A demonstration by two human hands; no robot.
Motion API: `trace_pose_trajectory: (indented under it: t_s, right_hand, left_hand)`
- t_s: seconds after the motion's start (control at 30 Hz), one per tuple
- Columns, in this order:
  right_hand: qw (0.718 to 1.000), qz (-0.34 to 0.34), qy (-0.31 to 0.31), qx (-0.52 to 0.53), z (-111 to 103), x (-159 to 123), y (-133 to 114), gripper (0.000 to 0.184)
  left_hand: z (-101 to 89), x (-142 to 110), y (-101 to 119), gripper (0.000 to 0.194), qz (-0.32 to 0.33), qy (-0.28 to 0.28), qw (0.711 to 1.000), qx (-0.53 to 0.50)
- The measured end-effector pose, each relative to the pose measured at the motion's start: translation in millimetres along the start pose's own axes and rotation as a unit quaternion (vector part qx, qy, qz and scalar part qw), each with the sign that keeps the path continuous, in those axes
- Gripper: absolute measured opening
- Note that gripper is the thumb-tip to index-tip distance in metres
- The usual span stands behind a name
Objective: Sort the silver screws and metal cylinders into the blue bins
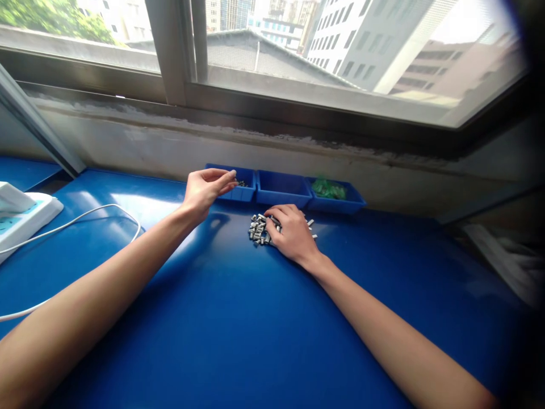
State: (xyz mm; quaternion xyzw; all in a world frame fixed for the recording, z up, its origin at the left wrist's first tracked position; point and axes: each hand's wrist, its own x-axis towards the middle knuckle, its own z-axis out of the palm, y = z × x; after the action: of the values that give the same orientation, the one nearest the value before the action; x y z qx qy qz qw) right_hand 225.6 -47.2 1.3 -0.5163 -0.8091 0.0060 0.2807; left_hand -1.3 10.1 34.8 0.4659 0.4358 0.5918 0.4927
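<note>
Bunch of stubby, shiny silver metal fasteners [258,230] are heaped loosely on the blue tabletop [238,318], jumbled at all angles, kinda half covered by the right hand [292,232]. Tiny parts [242,183] are also held in the leftmost blue bin [242,195].

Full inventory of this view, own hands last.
Tabletop: at least 1, blue, foreground
Bins: 3, blue, table's back edge
Small parts: uncounted, dark, left bin
Bundle: 1, green, right bin
Metal pieces: many, silver, before bins
Power strip: 1, white, left
Cable: 2 visible lengths, white, left
Post: 1, grey, left
Window frame: 1, brown-grey, behind
Wall: 1, grey, below window
Buildings: several, pale, outside
Foliage: uncounted, green, outside left
Blurred object: 1, pale, right edge
Left hand: 1, bare, at left bin
Right hand: 1, bare, on metal pieces
</note>
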Motion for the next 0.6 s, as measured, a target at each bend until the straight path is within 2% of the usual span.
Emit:
trace_pose_trajectory:
  t_s: [0.17, 0.27, 0.33, 0.4, 0.5, 0.53, 0.6]
  right_hand:
    - [1.000, 0.004, 0.000, 0.005, -1, 0, -1, 0.021]
    - [1.000, 0.002, -0.002, 0.005, 0, 0, 0, 0.021]
    - [1.000, 0.000, -0.004, 0.005, 0, 0, 1, 0.021]
    - [1.000, 0.000, -0.004, 0.003, 0, 0, 1, 0.021]
    - [1.000, 0.004, -0.003, -0.001, 0, -1, 0, 0.021]
    - [1.000, 0.005, -0.003, -0.002, -1, -1, -1, 0.021]
    - [1.000, 0.005, -0.003, -0.002, -1, -1, -1, 0.022]
  left_hand:
    - [-2.8, 3, -8, 0.047, 0.063, 0.028, 0.997, -0.025]
    - [-2.6, 0, -8, 0.044, 0.115, 0.013, 0.990, 0.077]
    - [-2.4, -4, -6, 0.035, 0.159, -0.042, 0.969, 0.183]
    - [-2.2, -7, -3, 0.030, 0.208, -0.154, 0.923, 0.285]
    - [-1.1, -12, -2, 0.029, 0.288, -0.320, 0.818, 0.382]
    - [-0.4, -13, -4, 0.030, 0.307, -0.351, 0.791, 0.396]
    - [1.0, -14, -8, 0.031, 0.323, -0.386, 0.761, 0.409]
